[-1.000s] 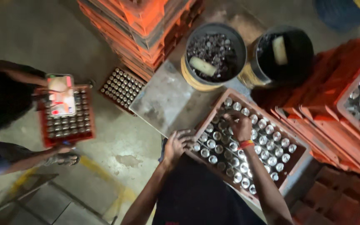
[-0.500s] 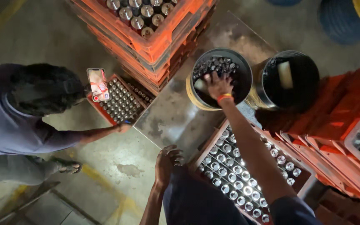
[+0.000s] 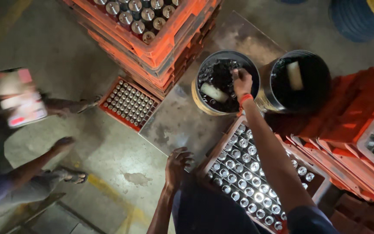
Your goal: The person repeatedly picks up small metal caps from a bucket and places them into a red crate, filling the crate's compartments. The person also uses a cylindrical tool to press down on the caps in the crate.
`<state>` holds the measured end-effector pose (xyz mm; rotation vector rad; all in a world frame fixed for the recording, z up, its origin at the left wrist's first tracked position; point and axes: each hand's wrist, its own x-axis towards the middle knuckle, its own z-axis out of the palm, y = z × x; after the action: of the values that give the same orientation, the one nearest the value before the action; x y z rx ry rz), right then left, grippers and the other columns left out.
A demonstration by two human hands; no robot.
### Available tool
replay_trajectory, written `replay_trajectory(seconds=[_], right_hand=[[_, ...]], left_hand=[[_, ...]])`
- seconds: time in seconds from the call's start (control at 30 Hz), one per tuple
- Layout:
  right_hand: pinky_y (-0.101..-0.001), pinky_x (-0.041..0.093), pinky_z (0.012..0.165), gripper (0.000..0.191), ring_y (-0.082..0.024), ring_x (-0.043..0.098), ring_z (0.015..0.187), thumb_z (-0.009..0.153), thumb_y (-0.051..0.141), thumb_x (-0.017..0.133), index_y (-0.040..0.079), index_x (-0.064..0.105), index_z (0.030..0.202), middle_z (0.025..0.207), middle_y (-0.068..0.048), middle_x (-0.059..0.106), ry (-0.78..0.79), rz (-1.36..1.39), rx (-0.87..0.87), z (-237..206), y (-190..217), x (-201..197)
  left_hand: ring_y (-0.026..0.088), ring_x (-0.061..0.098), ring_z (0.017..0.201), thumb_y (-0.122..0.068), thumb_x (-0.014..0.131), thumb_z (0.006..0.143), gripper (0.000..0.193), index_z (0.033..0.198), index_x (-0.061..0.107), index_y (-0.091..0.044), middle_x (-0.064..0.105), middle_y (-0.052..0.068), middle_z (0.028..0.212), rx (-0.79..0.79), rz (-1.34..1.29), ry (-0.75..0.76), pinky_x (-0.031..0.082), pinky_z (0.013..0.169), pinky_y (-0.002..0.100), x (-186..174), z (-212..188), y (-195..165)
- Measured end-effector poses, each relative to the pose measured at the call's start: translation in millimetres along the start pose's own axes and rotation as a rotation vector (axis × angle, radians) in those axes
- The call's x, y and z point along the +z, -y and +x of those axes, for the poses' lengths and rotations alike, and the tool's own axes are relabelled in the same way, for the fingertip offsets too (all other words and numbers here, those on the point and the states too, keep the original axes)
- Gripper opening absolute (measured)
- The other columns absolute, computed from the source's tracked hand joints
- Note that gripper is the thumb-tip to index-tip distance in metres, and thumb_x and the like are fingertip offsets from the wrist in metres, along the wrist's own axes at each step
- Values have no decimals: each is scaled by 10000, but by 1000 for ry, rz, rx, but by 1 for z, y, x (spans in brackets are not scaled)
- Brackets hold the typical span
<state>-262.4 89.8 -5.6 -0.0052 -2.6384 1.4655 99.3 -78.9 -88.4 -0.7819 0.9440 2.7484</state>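
A: Change since half a second ago: right hand sits a bit deeper in the near-left bucket, same reach. The co-worker at far left has slid out toward the frame edge, and the card they hold is blurred now.

B: Grip?

A: Right fingers curled down into the small dark parts in that bucket. Can't tell if they pinch one. Left hand is spread, fingertips at the near-left corner of the lit crate.

B: Long axis, pointing?

A: Right forearm runs from bottom right up to the bucket, fingers pointing far. A pale cylinder lies in the bucket, long axis left-far to right-near.

B: Containers?

A: The lit crate holds rows of shiny upright metal caps. The second bucket, just right of the first, is dark with a pale block in it. A small red tray of capped pieces sits on the floor at left. Stacked orange crates at far centre hold caps on top. More orange crates stand at right.
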Motion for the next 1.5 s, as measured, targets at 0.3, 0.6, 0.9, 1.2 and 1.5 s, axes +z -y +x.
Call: replay_trajectory(seconds=[0.3,0.6,0.9,1.2,1.5], right_hand=[[-226,366,496,210,-91,505,608,1083,330,652,137,618,1006,802,17,609,175,1148,487,-50,-4,-32],[-266,471,555,149,-119,579,659,971,185,698,71,672,1064,791,-7,610,93,725,454,-250,-15,-75],[-383,530,784,110,-258,699,840,848,87,797,32,739,924,921,-111,745,-180,-116,-286,-347,-51,-124],[-367,598,785,156,-259,750,879,896,157,783,86,759,1034,1016,-127,786,-77,17,40,-278,-96,-140],[-408,558,672,175,-298,736,736,817,252,850,123,820,931,845,-152,763,79,-311,17,-244,-103,-123]], left_hand=[[299,666,1004,-349,634,907,563,1339,499,-14,671,196,1184,178,404,45,530,844,423,7,-10,2],[261,634,1092,-487,427,1116,492,1341,545,-65,658,126,1214,-255,-142,259,512,969,425,75,15,88],[198,647,1031,-456,505,1034,386,1200,601,-121,672,59,1124,-658,-356,203,533,910,372,111,-2,158],[114,548,650,-297,599,1080,200,1098,617,-98,624,17,826,-455,-11,154,409,549,264,92,-19,114],[102,493,602,-300,571,1025,151,1053,595,-153,564,1,784,-332,58,30,364,498,245,100,-35,67]])
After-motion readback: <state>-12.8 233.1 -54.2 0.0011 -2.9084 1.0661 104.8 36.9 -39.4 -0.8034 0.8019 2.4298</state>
